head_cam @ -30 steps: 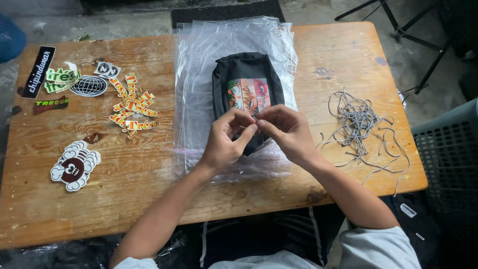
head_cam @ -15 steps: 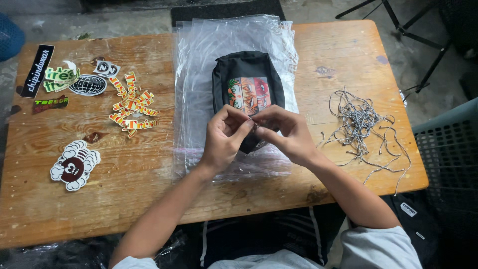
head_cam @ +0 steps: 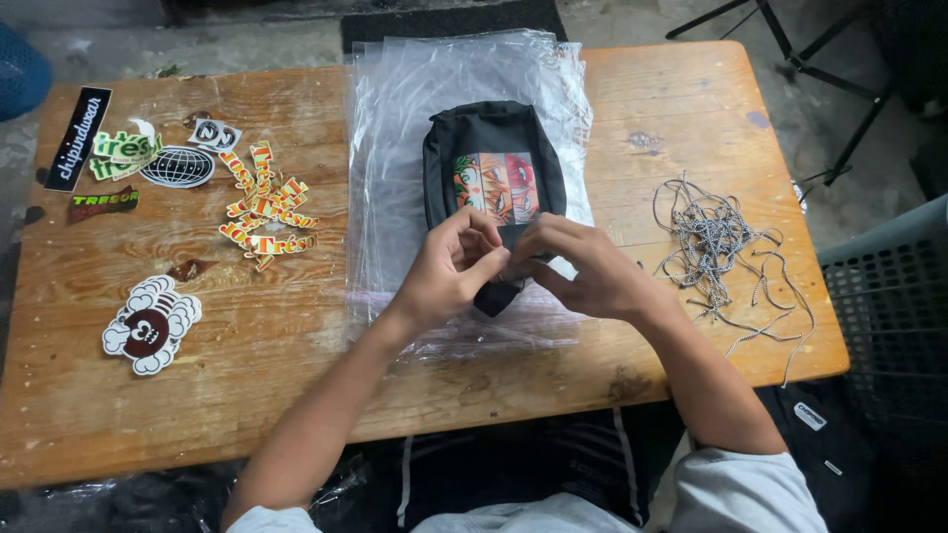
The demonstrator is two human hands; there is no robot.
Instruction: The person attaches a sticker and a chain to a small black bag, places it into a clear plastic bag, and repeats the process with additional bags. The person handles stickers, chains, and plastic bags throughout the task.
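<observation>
A folded black garment [head_cam: 492, 163] with a colourful printed patch lies on a stack of clear plastic bags [head_cam: 434, 99] in the middle of the wooden table [head_cam: 296, 345]. My left hand [head_cam: 449, 271] and my right hand [head_cam: 578, 266] meet over the garment's near end, fingertips pinched together on something small there. What the fingers pinch is hidden between them. Both hands rest partly on the black fabric.
Stickers lie at the left: a black strip [head_cam: 79, 138], a globe oval [head_cam: 178, 168], a pile of red-yellow ones [head_cam: 265, 202], a cloud-shaped pile [head_cam: 148, 324]. A tangle of grey cords [head_cam: 716, 237] sits at the right. A grey crate [head_cam: 889, 326] stands beside the table.
The hands have stayed over the garment's near end, with only small finger movements. Nothing else on the table has shifted.
</observation>
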